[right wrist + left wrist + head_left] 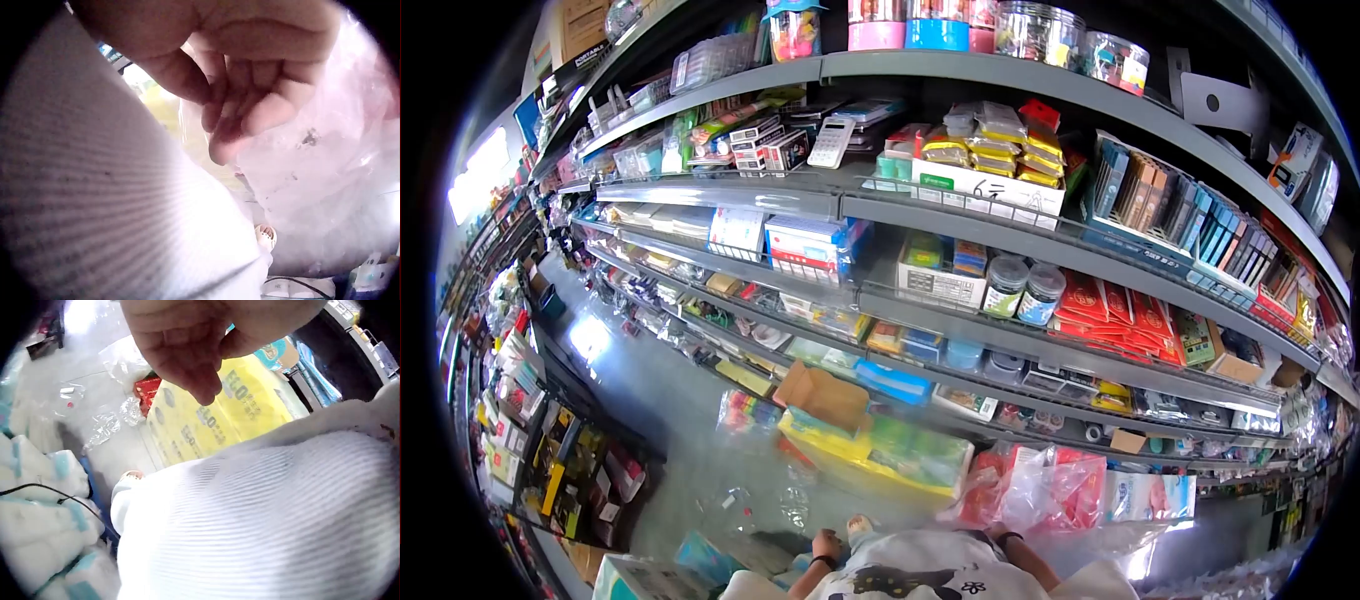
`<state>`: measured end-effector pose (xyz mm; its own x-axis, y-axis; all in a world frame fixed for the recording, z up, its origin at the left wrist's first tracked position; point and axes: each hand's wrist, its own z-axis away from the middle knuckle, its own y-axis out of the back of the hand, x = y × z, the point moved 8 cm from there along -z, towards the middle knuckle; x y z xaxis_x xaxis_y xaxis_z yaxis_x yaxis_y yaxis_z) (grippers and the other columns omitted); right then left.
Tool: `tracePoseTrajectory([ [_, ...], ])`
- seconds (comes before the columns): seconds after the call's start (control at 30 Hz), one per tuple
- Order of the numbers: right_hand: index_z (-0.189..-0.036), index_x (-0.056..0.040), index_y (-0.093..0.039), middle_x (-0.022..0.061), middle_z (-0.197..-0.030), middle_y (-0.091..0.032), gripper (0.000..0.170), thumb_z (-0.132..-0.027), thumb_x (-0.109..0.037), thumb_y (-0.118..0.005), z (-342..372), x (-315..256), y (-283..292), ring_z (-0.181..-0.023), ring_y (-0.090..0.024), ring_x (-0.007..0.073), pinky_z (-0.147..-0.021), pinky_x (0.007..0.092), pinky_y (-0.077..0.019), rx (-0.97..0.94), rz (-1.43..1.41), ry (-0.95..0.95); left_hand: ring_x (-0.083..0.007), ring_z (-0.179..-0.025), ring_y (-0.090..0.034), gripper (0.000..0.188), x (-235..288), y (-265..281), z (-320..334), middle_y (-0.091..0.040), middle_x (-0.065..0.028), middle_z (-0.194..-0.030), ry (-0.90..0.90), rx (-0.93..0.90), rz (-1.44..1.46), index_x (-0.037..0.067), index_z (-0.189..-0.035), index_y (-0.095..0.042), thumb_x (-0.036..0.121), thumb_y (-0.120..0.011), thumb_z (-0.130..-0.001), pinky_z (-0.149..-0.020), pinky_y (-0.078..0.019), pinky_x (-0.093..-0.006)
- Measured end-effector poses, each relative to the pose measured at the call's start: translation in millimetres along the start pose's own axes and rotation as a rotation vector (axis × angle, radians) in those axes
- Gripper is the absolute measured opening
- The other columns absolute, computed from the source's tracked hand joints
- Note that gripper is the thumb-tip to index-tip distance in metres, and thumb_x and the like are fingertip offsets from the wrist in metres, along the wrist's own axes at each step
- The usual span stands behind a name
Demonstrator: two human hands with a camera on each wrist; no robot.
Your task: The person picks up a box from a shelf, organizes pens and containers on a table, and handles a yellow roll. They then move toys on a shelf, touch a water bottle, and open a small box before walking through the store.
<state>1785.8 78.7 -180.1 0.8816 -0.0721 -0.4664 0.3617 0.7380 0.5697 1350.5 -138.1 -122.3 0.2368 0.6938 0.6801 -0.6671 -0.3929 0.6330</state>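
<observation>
As left hand (200,344) hangs near yellow pack (209,428), right hand (240,62) near clear plastic (306,169), all fingers (269,112) loosely curled

Smooth metal shelves (940,67), glossy plastic-wrapped yellow pack (187,419), crinkled plastic bag (300,181), matt ribbed cloth garment (262,506), shiny floor (625,370)

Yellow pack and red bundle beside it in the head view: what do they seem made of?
The yellow pack looks wrapped in thin, glossy plastic film, judging by its translucent sheen, though blurred. The red bundle seems covered in clear, shiny plastic: creases catch bright highlights.
</observation>
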Motion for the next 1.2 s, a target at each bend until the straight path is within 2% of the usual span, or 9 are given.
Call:
tracePoseTrajectory([
  [0.07,-0.084,-0.0028,-0.064,0.0186,-0.088,-0.062,0.029,-0.066,-0.025,-0.059,6.6,-16.1,2.7,-0.078,-0.060,0.0290,-0.071,0.0355,-0.0466,0.062,-0.008,0.002,-0.0294,-0.071,-0.061,0.017,-20.5,7.7,-14.7,-0.062,-0.0163,-0.073,0.056,-0.001,-0.031,0.004,-0.085,-0.058,0.013,-0.047,-0.075,-0.068,-0.0473,-0.0365],
  [0.2,-0.084,-0.0023,-0.065,0.0167,-0.082,-0.063,0.028,-0.067,-0.023,-0.058,42.8,-74.4,10.7,-0.075,-0.061,0.0270,-0.069,0.0369,-0.0474,0.026,-0.173,-0.074,-0.0224,-0.058,-0.061,0.019,13.3,40.5,-30.3,-0.062,-0.0152,-0.069,0.145,-0.117,0.151,0.002,-0.091,-0.055,0.010,-0.041,-0.081,-0.052,-0.0493,-0.0325],
  [0.53,-0.083,-0.0017,-0.064,0.0134,-0.076,-0.064,0.024,-0.069,-0.019,-0.056,-38.8,-79.3,-67.0,-0.068,-0.061,0.0224,-0.062,0.0362,-0.0482,0.142,-0.001,0.210,-0.0191,-0.060,-0.061,0.016,52.8,92.6,-132.6,-0.059,-0.0123,-0.070,-0.119,0.022,0.359,-0.002,-0.088,-0.055,-0.001,-0.042,-0.079,-0.052,-0.0504,-0.0296],
  [0.6,-0.082,-0.0009,-0.063,0.0122,-0.072,-0.063,0.023,-0.070,-0.018,-0.054,-27.7,-114.2,-60.6,-0.063,-0.060,0.0206,-0.059,0.0353,-0.0480,0.060,0.084,0.069,-0.0190,-0.061,-0.061,0.017,46.9,107.3,-129.7,-0.058,-0.0123,-0.071,-0.124,0.018,0.425,-0.002,-0.088,-0.055,-0.002,-0.041,-0.079,-0.052,-0.0505,-0.0296],
  [0.77,-0.078,0.0016,-0.061,0.0122,-0.070,-0.063,0.020,-0.074,-0.015,-0.050,7.1,-236.8,-40.4,-0.059,-0.060,0.0207,-0.055,0.0345,-0.0475,0.048,-0.057,0.126,-0.0157,-0.057,-0.060,0.018,-40.6,141.2,-114.0,-0.062,-0.0114,-0.071,0.119,0.048,0.410,0.002,-0.092,-0.058,0.005,-0.044,-0.079,-0.053,-0.0482,-0.0280],
  [0.87,-0.077,0.0014,-0.061,0.0139,-0.070,-0.062,0.021,-0.075,-0.014,-0.048,-78.9,-197.4,-95.6,-0.059,-0.060,0.0207,-0.057,0.0338,-0.0471,-0.043,-0.099,0.102,-0.0220,-0.063,-0.061,0.017,-76.2,180.9,-88.1,-0.062,-0.0136,-0.073,0.243,0.100,0.227,0.003,-0.089,-0.059,0.009,-0.048,-0.078,-0.059,-0.0482,-0.0333],
  [0.93,-0.078,0.0022,-0.060,0.0192,-0.073,-0.061,0.024,-0.075,-0.019,-0.049,-59.7,-241.9,-88.8,-0.064,-0.060,0.0271,-0.062,0.0362,-0.0465,-0.082,-0.132,0.048,-0.0311,-0.074,-0.059,0.018,-97.2,204.4,-86.5,-0.061,-0.0170,-0.079,0.097,0.234,-0.086,0.002,-0.086,-0.059,0.015,-0.051,-0.075,-0.067,-0.0463,-0.0388],
  [1.0,-0.085,-0.0006,-0.060,0.0122,-0.072,-0.062,0.017,-0.076,-0.012,-0.051,-49.6,-298.4,-82.8,-0.065,-0.059,0.0201,-0.058,0.0313,-0.0468,0.010,0.312,0.323,-0.0362,-0.086,-0.054,0.021,-114.8,225.1,-78.1,-0.058,-0.0207,-0.086,0.165,0.336,0.022,0.001,-0.085,-0.058,0.018,-0.050,-0.075,-0.075,-0.0429,-0.0409],
  [1.2,-0.090,-0.0030,-0.061,0.0182,-0.084,-0.061,0.025,-0.077,-0.022,-0.051,-103.3,-334.0,-132.0,-0.080,-0.059,0.0296,-0.072,0.0358,-0.0456,-0.228,0.420,0.316,-0.0342,-0.080,-0.057,0.019,-158.9,234.0,-68.9,-0.060,-0.0183,-0.082,0.289,0.464,0.376,0.004,-0.089,-0.058,0.015,-0.048,-0.076,-0.072,-0.0446,-0.0388],
])
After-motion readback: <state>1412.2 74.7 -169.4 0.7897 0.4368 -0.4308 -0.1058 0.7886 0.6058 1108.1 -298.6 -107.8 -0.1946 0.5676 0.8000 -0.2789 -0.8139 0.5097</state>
